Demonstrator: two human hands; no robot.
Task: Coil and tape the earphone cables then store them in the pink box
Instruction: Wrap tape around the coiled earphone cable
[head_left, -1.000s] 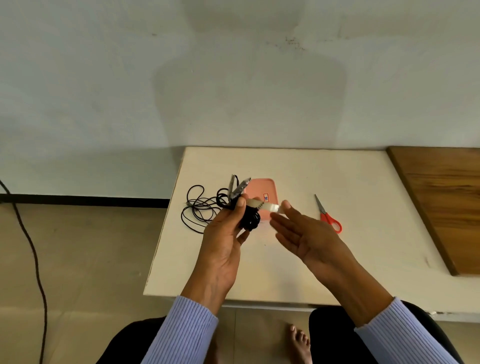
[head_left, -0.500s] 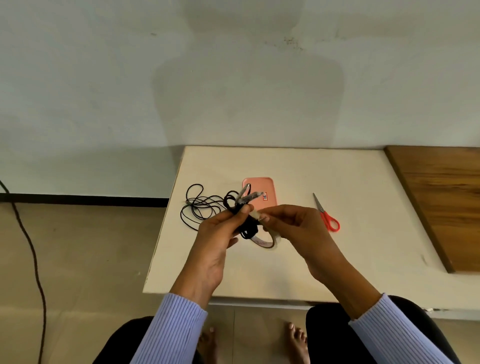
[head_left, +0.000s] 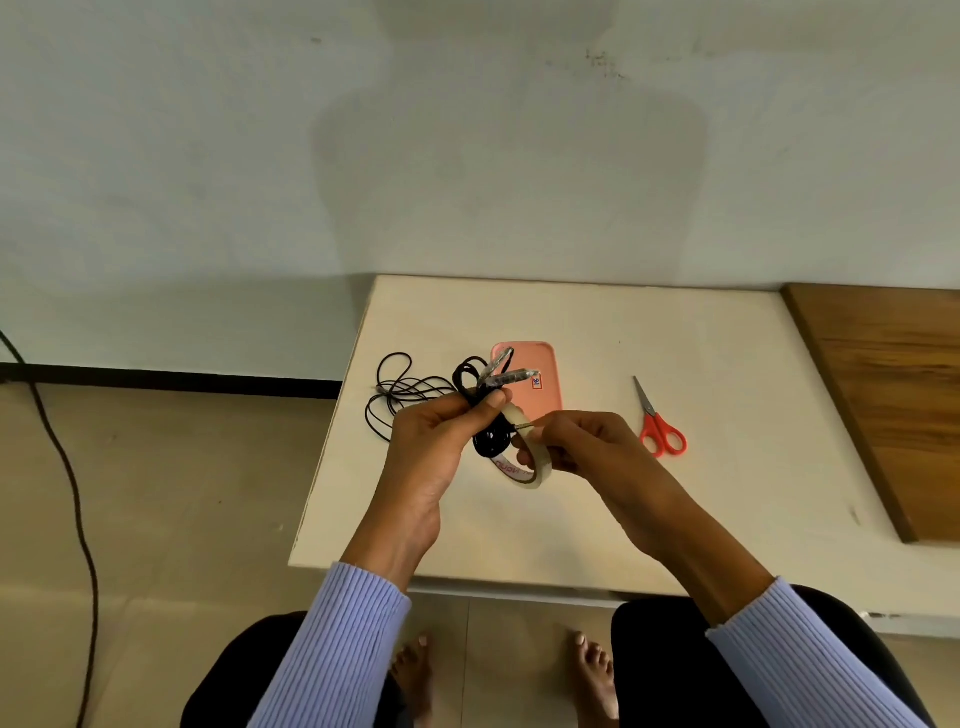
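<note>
My sleeves (head_left: 337, 644) are pale lilac-blue with fine ribbing running along the arm, over black trousers (head_left: 675, 670). The coiled cable (head_left: 488, 441) in my left hand (head_left: 436, 441) is black, its plug ends (head_left: 506, 375) glinting silvery grey. The tape roll (head_left: 524, 467) in my right hand (head_left: 587, 441) is cream, with what may be red lettering inside the core; it is too small to read. The box (head_left: 545, 395) is salmon pink with a small red-and-blue sticker. The loose cable (head_left: 400, 389) is black, the scissors (head_left: 658, 428) have orange-red handles and grey blades, the table (head_left: 675, 332) is off-white, and the board (head_left: 893, 395) is brown woodgrain.
</note>
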